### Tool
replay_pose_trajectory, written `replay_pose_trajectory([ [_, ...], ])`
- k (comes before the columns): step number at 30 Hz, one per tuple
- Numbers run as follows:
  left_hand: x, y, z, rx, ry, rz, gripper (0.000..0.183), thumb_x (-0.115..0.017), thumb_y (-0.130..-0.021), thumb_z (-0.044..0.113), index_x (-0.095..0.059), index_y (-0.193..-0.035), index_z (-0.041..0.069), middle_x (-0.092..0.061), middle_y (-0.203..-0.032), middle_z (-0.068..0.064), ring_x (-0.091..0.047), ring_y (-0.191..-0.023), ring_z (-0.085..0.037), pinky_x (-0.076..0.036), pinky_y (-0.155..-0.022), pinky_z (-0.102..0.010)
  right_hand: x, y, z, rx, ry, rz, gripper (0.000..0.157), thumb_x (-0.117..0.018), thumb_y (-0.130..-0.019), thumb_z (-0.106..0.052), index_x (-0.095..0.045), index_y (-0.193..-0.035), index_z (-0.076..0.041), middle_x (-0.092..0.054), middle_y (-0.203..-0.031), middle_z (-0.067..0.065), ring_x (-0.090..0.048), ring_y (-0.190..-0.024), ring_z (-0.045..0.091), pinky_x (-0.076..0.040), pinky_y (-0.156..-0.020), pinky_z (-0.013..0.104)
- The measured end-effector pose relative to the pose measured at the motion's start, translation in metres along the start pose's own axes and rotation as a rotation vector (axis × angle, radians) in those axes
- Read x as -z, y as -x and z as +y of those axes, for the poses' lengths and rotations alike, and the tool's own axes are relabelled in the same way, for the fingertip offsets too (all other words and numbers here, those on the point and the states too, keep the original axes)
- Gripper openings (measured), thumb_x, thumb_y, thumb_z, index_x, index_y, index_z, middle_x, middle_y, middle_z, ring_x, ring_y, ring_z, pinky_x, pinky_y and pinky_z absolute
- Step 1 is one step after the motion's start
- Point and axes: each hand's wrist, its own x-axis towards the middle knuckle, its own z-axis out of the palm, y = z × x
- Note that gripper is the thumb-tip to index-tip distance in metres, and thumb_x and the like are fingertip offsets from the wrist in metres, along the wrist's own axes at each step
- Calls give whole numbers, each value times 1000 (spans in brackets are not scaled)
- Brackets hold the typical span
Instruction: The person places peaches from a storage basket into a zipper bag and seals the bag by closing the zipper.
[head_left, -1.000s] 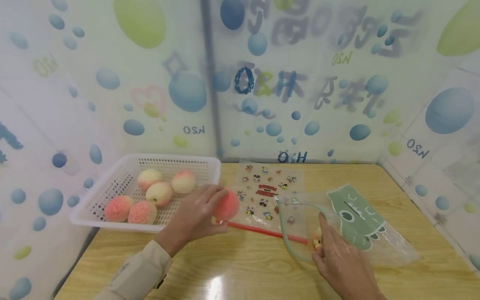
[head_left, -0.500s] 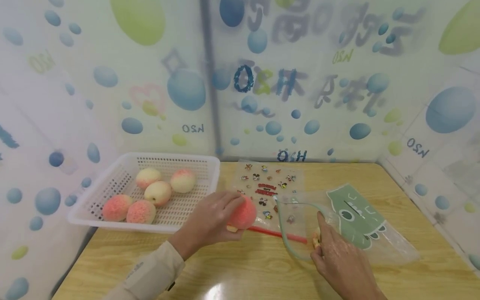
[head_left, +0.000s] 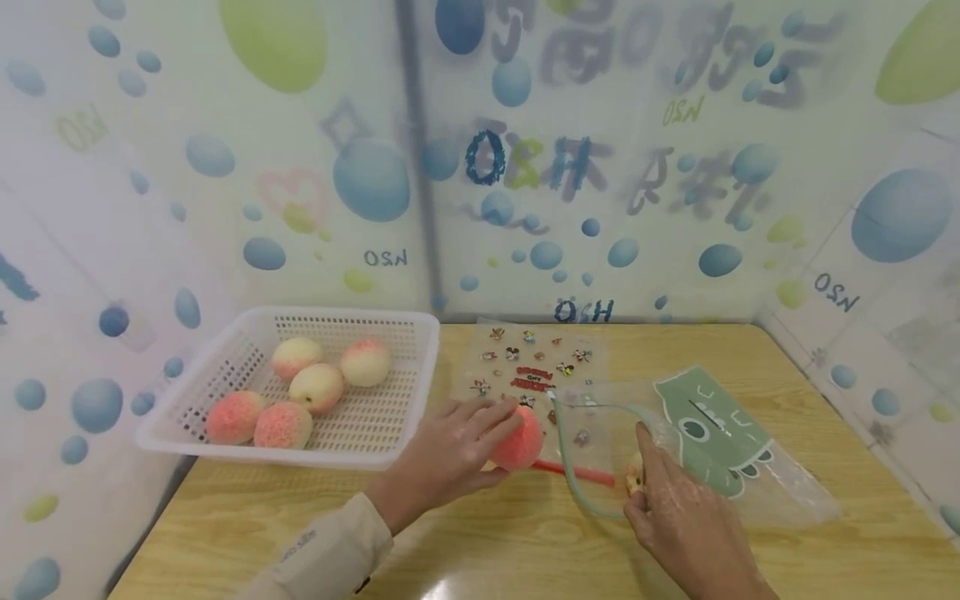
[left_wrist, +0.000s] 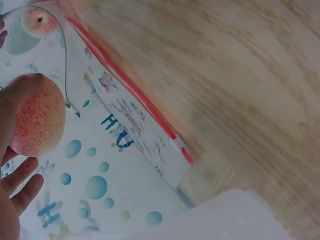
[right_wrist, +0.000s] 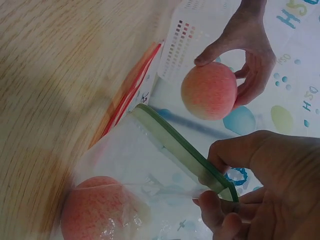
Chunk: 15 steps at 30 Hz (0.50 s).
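Held between thumb and fingers of the left hand [head_left: 453, 450]: a pink peach [head_left: 523, 442], short of the right hand [head_left: 684, 518]. Pinched in the latter: the green rim [right_wrist: 185, 143] of a clear bag [head_left: 716, 425], with a second peach [right_wrist: 97, 210] inside. Between both hands, farther off: a cartoon-printed bag [head_left: 532, 358]. Left of the left hand: a white basket [head_left: 431, 358] of five peaches [head_left: 317, 388].

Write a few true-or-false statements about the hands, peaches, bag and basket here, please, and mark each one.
1. The left hand holds a round pink peach. True.
2. The right hand pinches a clear plastic bag with a green edge. True.
3. That bag is empty. False: one reddish peach is inside.
4. A white rectangular plastic basket stands on the wood-grain table. True.
5. That basket is empty. False: five pink-and-cream peaches lie in it.
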Motion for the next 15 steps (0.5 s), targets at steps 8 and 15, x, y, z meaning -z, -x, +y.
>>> replay_pose_trajectory([
  [8, -17, -8, 19, -34, -2, -11, 66, -88, -77, 40, -64, -132, 13, -61, -138, -4, -60, -108, -23, -56, -86, -35, -2, 3, 1, 2, -3, 8, 80, -78, -73, -9, -45, -145, 6, -62, -81, 4, -42, -58, 10, -39, -45, 32],
  [15, -25, -15, 31, -46, 45, -8, 64, -87, -77, 35, -63, -133, 13, -60, -138, -3, -59, -110, -22, -55, -89, -33, -6, 5, 0, 24, -9, 30, 79, -76, -70, -7, -47, -143, 6, -61, -78, 1, -41, -57, 8, -38, -43, 30],
])
